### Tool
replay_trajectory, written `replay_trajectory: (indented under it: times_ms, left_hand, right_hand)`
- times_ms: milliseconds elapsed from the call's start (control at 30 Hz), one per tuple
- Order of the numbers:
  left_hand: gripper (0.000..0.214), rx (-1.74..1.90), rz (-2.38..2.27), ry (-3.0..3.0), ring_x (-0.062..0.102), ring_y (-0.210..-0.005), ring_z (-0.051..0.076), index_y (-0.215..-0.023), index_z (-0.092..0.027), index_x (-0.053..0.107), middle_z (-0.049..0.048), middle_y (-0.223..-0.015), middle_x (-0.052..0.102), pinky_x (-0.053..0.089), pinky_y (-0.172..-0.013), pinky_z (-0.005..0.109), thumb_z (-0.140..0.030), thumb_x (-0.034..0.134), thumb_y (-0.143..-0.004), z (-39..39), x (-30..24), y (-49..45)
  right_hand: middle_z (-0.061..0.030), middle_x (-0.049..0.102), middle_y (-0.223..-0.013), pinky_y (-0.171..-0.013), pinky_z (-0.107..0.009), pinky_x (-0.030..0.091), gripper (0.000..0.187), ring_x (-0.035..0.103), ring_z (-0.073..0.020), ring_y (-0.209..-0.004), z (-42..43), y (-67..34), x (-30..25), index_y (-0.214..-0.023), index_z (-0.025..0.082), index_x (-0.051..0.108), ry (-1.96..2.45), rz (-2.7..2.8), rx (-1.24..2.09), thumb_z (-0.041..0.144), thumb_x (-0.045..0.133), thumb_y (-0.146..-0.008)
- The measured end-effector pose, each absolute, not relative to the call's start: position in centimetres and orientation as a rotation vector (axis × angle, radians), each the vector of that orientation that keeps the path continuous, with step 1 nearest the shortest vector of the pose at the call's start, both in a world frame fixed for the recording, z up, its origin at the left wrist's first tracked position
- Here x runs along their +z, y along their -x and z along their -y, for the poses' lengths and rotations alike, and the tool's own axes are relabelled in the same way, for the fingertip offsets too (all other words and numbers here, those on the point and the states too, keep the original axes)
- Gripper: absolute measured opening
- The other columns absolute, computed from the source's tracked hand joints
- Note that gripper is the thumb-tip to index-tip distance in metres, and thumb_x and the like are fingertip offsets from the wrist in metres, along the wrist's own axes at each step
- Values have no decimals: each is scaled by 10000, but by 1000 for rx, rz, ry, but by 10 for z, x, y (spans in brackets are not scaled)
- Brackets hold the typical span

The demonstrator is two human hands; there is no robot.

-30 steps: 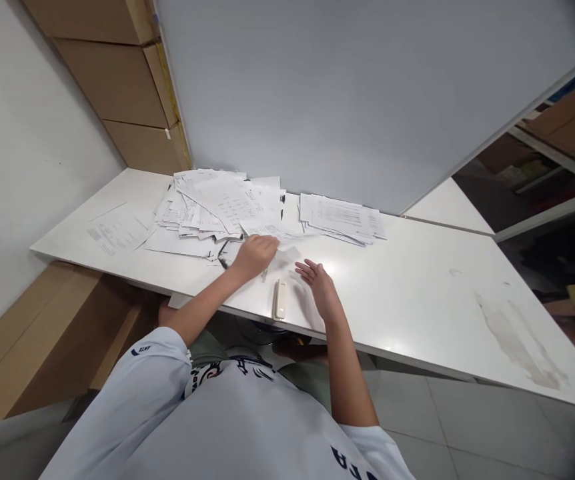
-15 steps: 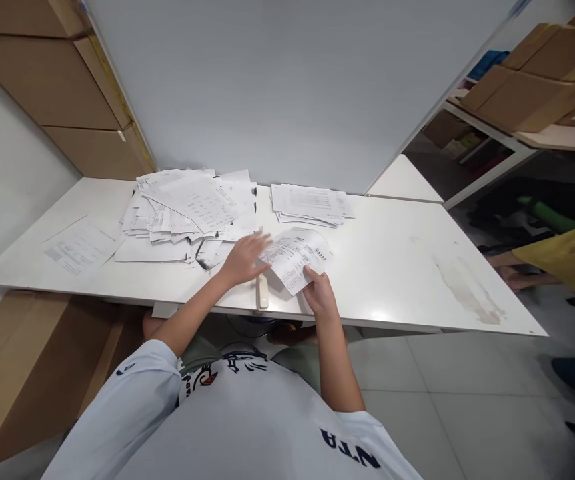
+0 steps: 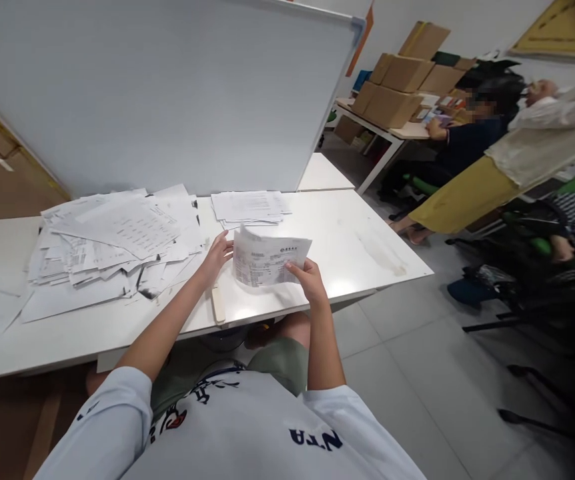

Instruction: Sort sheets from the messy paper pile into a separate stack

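My right hand (image 3: 311, 279) pinches the lower right side of a printed paper sheet (image 3: 267, 260), thumb on top. The sheet is curved and held up a little above the white table. At its left edge is my left hand (image 3: 217, 255), fingers stretched out and apart; whether they touch the paper is hard to tell. Below that hand lies a slim cream-coloured object (image 3: 218, 305), perhaps a stapler, at the table's front edge. Farther left spreads a messy heap of printed papers (image 3: 117, 233). Behind the held sheet sits a smaller, neater paper stack (image 3: 250, 207).
A whiteboard (image 3: 177, 87) stands along the back of the table (image 3: 357, 247). Cardboard boxes (image 3: 12, 183) are at the left. On the right, a seated person (image 3: 472, 140) works at another desk with stacked boxes (image 3: 392, 93), and a person in a yellow skirt (image 3: 460, 193) stands nearby.
The view has turned to the right, so the table appears shifted left and more of the room shows. The sheet has been raised more upright, with my left hand at its left edge.
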State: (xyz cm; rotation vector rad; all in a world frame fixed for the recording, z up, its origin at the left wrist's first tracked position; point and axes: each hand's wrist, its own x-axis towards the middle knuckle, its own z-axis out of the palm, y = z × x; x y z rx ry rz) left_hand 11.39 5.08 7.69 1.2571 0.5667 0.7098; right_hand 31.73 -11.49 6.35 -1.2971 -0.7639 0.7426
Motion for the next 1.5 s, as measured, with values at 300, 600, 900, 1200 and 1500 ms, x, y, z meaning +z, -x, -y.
replay_trajectory:
  times_ms: [300,600,900,1200,1500]
  left_hand:
    - [446,795,-456,-1596,625,-997,230,-1140,-198,594,83,-1091,644,507,-835,329,-524,640,-839,-8,77,-113]
    - [463,1001,-724,-1762,657,-1035,217,-1350,-242,430,92,-1121,669,559,-826,360,-375,559,-925,53,77,-107]
    - [532,1118,-802,-1667,658,-967,198,-1383,-228,419,82,-1070,662,553,-796,336,-360,599,-899,58,68,-112]
    - [552,1076,-843,-1581,516,-550,82,-1399,-251,387,68,-1057,689,412,-493,227,-374,581,-897,80,76,-92]
    - [655,1007,-865,-1479,648,-807,167,-1477,-260,283,56,-970,696,517,-662,277,-385,570,-902,89,65,-72]
  right_hand:
    - [-35,672,-942,-838,-355,465,291,605,-220,-926,139,-325,3,-987,216,628,1180,600,390,331,657,-721]
    - [25,529,-704,-671,-281,390,86,467,-160,-707,113,-337,28,-754,215,565,1174,627,413,249,553,-677]
    - [16,550,-725,-669,-289,398,126,489,-168,-714,124,-331,19,-764,220,564,1196,632,467,238,505,-654]
    - [20,586,-733,-711,-298,413,133,498,-166,-738,127,-342,37,-755,216,608,1244,712,503,236,554,-635]
    - [-28,685,-858,-850,-381,471,203,603,-228,-866,152,-321,21,-821,232,640,1341,766,687,361,661,-665]
